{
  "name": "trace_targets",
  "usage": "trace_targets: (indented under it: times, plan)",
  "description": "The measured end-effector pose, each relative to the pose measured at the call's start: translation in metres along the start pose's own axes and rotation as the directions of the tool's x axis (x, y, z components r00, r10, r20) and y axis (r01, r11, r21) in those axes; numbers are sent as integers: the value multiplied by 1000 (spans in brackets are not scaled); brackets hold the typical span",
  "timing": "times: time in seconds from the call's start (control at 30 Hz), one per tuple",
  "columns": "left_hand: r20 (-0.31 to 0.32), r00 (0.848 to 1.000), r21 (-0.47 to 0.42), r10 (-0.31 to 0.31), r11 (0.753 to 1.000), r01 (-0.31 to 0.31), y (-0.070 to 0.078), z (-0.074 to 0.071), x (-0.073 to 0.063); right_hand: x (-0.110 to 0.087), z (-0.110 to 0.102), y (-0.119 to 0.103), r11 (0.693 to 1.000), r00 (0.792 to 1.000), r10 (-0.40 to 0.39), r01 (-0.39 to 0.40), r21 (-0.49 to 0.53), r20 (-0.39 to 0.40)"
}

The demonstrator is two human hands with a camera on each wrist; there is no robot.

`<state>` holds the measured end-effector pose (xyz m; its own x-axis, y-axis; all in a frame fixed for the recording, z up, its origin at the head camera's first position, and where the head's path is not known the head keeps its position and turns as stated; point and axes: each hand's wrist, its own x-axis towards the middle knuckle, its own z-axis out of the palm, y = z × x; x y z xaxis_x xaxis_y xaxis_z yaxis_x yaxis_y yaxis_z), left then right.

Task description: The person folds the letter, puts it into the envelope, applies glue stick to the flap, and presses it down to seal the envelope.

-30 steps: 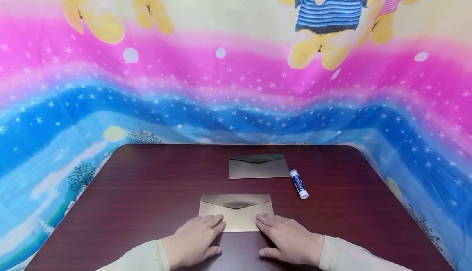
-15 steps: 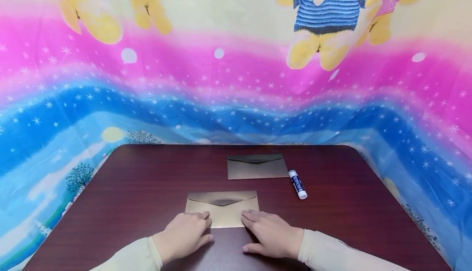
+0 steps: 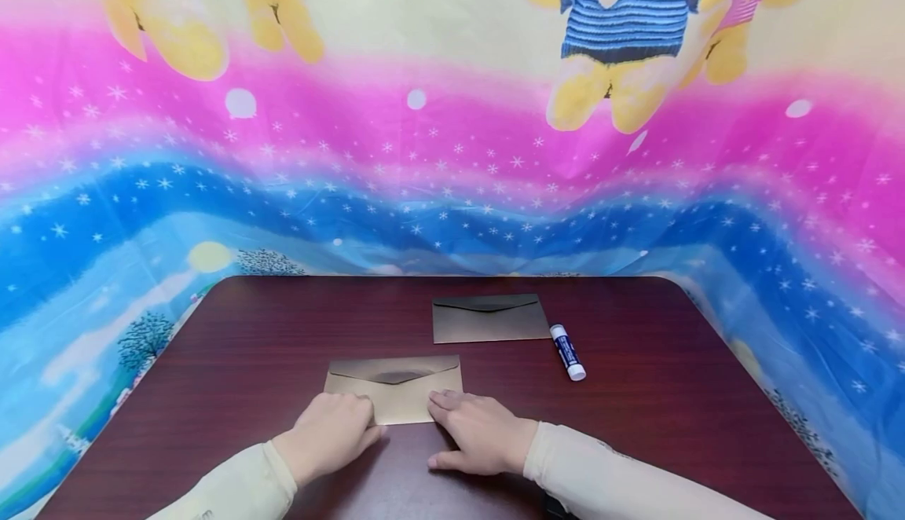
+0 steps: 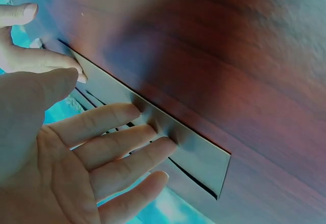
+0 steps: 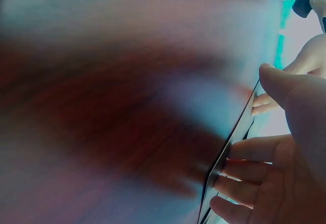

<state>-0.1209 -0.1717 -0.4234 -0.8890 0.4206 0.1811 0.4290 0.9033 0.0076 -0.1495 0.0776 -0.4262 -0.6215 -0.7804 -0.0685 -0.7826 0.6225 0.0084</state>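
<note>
A gold envelope (image 3: 401,404) with a pointed flap folded down lies flat near the front of the table. My left hand (image 3: 328,432) rests its fingertips on the envelope's left part. In the left wrist view, the extended fingers (image 4: 130,150) touch the envelope (image 4: 206,158) and the thumb stands apart. My right hand (image 3: 484,430) touches the envelope's lower right part with straight fingers, its thumb spread toward me over the table. The right wrist view shows those fingers (image 5: 242,170) along the envelope's thin edge.
A second, darker-looking envelope (image 3: 488,327) lies toward the back of the dark red wooden table (image 3: 297,316). Beside its right lower corner lies a glue stick (image 3: 568,353) with white ends and a blue label. A cartoon-printed cloth (image 3: 368,151) hangs around the table.
Both hands have slid the near envelope to the left and slightly away from me. The far envelope and the glue stick have stayed in place on the table.
</note>
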Motion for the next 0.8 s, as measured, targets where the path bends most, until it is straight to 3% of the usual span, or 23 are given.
trace_targets:
  times: [0.43,0.8]
  plan:
    - [36,992,15,-119,993,118,-21,-3,1,38,0,-7,999,1000,14,-15,43,10]
    - [51,989,18,-142,990,141,-35,-2,5,56,-1,-7,997,998,38,-41,71,45]
